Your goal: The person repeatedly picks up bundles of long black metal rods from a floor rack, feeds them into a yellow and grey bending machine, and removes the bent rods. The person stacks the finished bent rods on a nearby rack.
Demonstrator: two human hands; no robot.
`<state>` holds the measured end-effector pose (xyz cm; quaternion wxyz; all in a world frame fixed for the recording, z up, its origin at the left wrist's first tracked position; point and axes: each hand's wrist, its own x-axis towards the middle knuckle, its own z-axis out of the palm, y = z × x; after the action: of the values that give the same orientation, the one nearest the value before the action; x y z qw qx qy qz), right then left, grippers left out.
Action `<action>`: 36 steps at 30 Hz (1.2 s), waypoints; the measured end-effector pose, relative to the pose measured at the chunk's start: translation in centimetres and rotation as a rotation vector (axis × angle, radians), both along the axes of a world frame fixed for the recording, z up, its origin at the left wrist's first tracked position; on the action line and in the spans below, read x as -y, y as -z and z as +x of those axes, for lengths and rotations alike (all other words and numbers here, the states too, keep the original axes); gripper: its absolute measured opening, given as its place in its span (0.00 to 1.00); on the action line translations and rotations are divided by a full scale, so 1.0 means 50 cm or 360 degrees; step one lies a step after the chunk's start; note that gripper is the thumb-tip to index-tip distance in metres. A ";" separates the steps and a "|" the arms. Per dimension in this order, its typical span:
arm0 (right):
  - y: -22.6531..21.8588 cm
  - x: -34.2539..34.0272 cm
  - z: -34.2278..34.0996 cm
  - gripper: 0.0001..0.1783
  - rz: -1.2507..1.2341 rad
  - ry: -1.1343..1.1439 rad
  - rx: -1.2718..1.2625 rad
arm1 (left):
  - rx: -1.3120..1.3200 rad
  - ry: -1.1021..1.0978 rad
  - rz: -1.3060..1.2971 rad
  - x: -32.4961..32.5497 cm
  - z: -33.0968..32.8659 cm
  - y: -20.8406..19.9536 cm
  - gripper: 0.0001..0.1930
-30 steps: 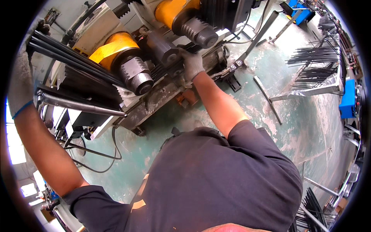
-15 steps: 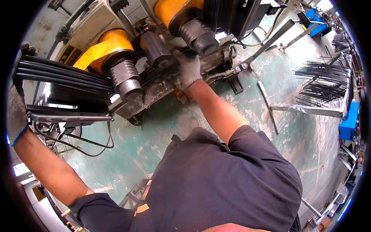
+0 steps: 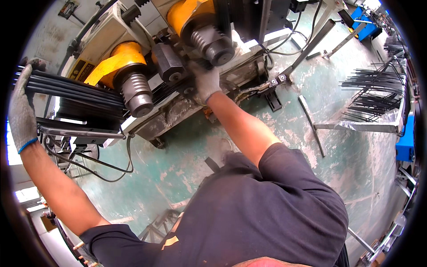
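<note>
At the far left, my left hand (image 3: 23, 111), in a grey-white glove with a blue cuff, is closed round a bundle of long black rods (image 3: 80, 91). One finger lies across the near side of the bundle and dark fingertips show beyond it. From there the rods run right, into a machine under a ridged metal cylinder (image 3: 137, 93) on a yellow arm (image 3: 120, 60). My right hand (image 3: 208, 83), also gloved, is at the machine bed, just below a second ridged cylinder (image 3: 213, 42). Its fingers are blurred and partly hidden against the dark parts there.
A dark hexagonal block (image 3: 168, 62) sits between the cylinders. Cables (image 3: 129, 164) and a coil spring (image 3: 66, 131) hang at left. On the right, a frame rack (image 3: 360, 127) carries many thin black rods (image 3: 371, 95). A metal bar (image 3: 311, 127) lies on the green floor.
My view has shifted, so the machine sits slightly left. My left hand's finger now shows across the near side of the rods. My right hand has blurred and moved slightly along the bed.
</note>
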<state>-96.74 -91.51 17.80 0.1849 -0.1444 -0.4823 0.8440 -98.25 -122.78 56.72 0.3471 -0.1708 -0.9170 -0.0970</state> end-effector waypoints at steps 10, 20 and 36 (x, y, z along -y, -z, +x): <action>0.014 0.008 0.040 0.19 -0.0351 0.0017 0.0023 | 0.0073 0.0135 0.0513 0.085 0.095 -0.021 0.23; 0.022 -0.530 0.669 0.16 -0.0100 0.0551 0.0585 | 0.0168 0.0492 0.1759 -0.184 0.558 0.268 0.19; -0.233 -1.747 1.200 0.23 0.2161 0.1681 0.1915 | 0.3124 0.0129 0.3457 -1.098 0.883 0.936 0.18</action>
<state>-36.71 -4.15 29.45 0.3017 -0.5982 -0.7424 -0.0027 -54.11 -67.87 9.91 -0.4510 0.2773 -0.2525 -0.8099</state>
